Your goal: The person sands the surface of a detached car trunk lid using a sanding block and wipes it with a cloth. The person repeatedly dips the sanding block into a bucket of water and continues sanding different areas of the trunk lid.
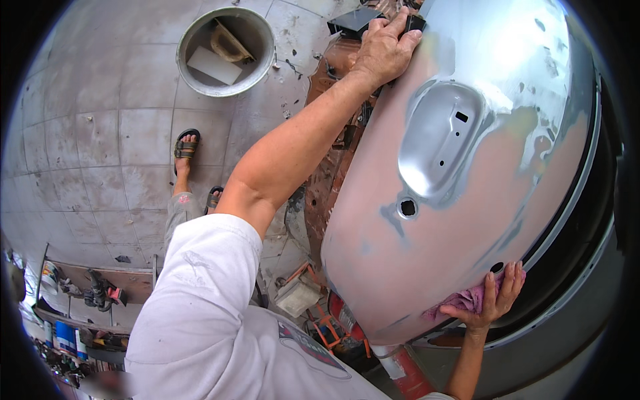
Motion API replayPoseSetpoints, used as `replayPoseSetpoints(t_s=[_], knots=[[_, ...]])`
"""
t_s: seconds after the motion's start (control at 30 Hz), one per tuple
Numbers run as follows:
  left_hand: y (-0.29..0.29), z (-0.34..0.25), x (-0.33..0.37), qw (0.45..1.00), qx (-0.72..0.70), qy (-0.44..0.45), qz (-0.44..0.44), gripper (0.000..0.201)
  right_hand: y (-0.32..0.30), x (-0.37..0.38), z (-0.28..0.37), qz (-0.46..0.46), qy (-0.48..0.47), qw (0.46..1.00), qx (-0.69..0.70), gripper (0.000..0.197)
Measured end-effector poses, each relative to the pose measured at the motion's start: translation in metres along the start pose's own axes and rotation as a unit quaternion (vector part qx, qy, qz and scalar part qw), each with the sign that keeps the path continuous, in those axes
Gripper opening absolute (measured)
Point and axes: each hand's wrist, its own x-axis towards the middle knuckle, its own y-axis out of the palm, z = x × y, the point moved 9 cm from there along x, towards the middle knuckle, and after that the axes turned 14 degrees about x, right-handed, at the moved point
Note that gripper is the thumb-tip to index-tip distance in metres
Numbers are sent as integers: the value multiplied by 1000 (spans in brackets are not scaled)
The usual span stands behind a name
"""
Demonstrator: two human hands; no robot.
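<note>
A car door panel [373, 260] fills the right side, patched in pinkish filler, grey and bare silvery metal. It has a smooth oval handle recess [443, 140] and a round lock hole [407, 208]. My left hand [387, 50] is at the panel's far left edge, its fingers curled around a small black block [415, 24] that shows beyond the thumb. Near the lower right edge, my right hand [492, 303] presses a crumpled pink cloth [467, 301] against the panel, thumb spread to the left.
A round metal bucket [181, 57] on the tiled floor holds a yellowish sponge [230, 44] and a white slab [214, 65]. A red stand tube [407, 377] is below the panel. A sandaled foot [187, 148] rests on the tiles. Shelving with tools [100, 290] stands lower left.
</note>
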Motion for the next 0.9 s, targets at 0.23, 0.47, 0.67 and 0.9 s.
replayPoseSetpoints(t_s=[0.23, 0.47, 0.67, 0.9], knots=[[-39, 9, -286, 992, -4, -83, 98, 67, -3, -11, 4, 11, 22, 1000, -1, 117], [7, 1, 9, 999, 33, 8, 37, 70, -2, 10, 4, 2, -3, 1000, -2, 118], [-40, -7, -237, 999, 14, 26, 42, 66, -3, 3, 7, 12, 8, 1000, -7, 118], [-23, 10, -193, 999, 0, -42, 34, 67, -1, 2, 7, -14, -11, 1000, 2, 114]])
